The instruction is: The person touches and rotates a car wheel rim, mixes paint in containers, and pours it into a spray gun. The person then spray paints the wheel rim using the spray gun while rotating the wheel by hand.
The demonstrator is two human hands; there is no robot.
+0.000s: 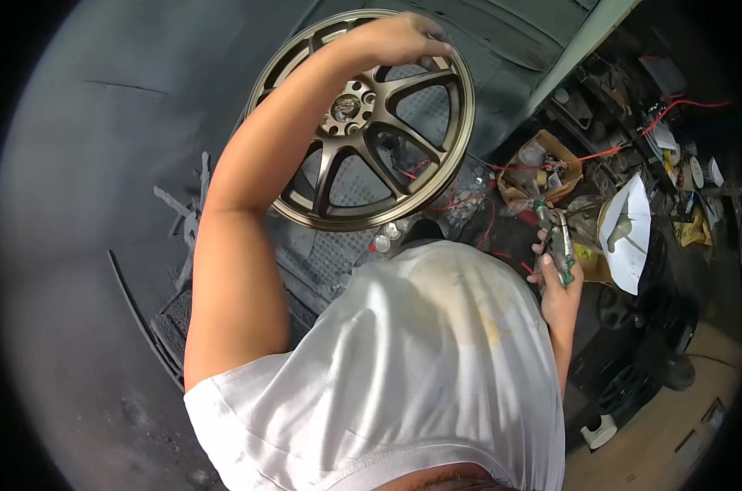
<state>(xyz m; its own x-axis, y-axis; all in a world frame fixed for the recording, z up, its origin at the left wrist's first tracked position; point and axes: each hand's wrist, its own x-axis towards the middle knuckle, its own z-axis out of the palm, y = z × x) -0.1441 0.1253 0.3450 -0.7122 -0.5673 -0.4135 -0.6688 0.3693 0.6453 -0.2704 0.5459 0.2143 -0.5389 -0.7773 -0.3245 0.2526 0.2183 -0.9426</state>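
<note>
A bronze multi-spoke alloy wheel [371, 139] stands tilted in front of me. My left arm reaches across it, and my left hand [408, 41] is closed over the wheel's far right rim; the fingertips are partly hidden. At the right, my right hand [561, 286] is wrapped around a metal spray gun [561, 237] with green knobs, held apart from the wheel. Beside the gun is a sheet of white paper [633, 237] around a dull cup-like piece, whose join to the gun I cannot make out.
An open cardboard box [551, 151] of odds and ends lies beyond the gun. A red hose [608, 153] runs across the right side. Small cans [383, 243] stand below the wheel. Cluttered shelves [674, 147] line the right, with dark wheels [625, 385] lower down.
</note>
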